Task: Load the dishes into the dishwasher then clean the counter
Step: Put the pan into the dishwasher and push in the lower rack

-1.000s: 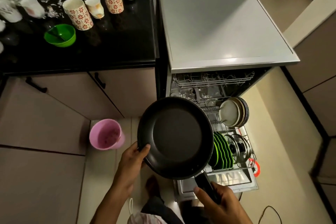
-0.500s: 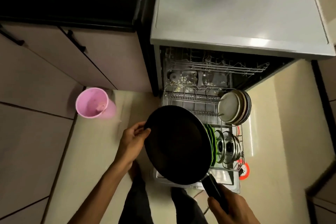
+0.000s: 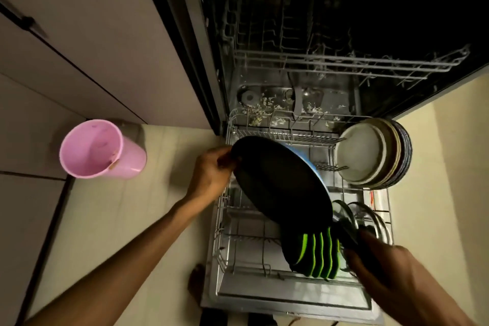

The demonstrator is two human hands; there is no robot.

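A black frying pan [image 3: 280, 182] with a blue outside is tilted on edge over the pulled-out lower rack [image 3: 238, 241] of the open dishwasher. My left hand [image 3: 209, 174] grips the pan's far rim. My right hand [image 3: 381, 267] holds its black handle near the rack's front right. Under the pan stand several green plates [image 3: 317, 254] in the rack. Pale and dark plates [image 3: 370, 153] stand in a row at the rack's back right. Glass lids [image 3: 367, 217] stand behind my right hand.
A pink plastic bin [image 3: 98, 151] stands on the floor left of the dishwasher, beside beige cabinet doors [image 3: 79, 34]. The upper rack [image 3: 344, 61] sits inside the dark tub, with food scraps on the tub floor [image 3: 272, 103]. The rack's left half holds bare tines.
The view has dropped from the counter to the dishwasher. Both hands have lowered the pan and tipped it from flat to on edge over the lower rack.
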